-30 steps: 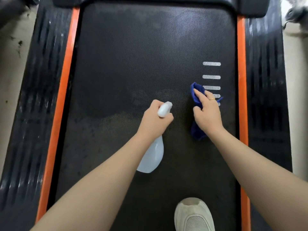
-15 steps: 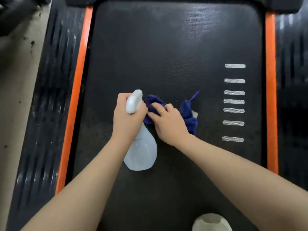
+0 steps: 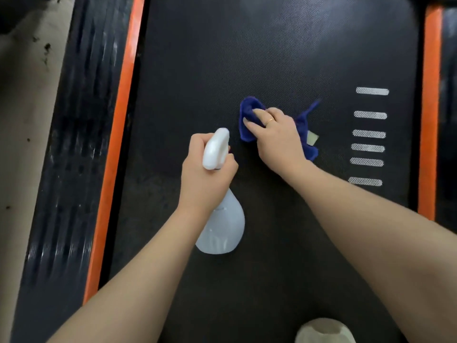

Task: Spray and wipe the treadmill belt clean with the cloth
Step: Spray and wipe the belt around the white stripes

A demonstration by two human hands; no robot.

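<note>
The black treadmill belt (image 3: 272, 58) fills the middle of the head view. My right hand (image 3: 277, 137) presses a bunched blue cloth (image 3: 248, 117) down on the belt, fingers curled into the fabric; more cloth shows behind the hand. Just left of it, my left hand (image 3: 205, 179) grips the neck of a white spray bottle (image 3: 222, 229), whose nozzle points forward and whose body hangs below the wrist.
Orange strips (image 3: 116, 134) (image 3: 429, 120) border the belt, with black side rails (image 3: 71, 144) outside them. White dashes (image 3: 369, 133) mark the belt's right side. A stained floor (image 3: 22, 107) lies far left. The toe of a pale shoe (image 3: 324, 331) stands on the belt's near end.
My right hand swept the cloth from the belt's right side leftward to the middle, then shifted slightly forward. My left hand kept its hold on the bottle. The camera shifted left.
</note>
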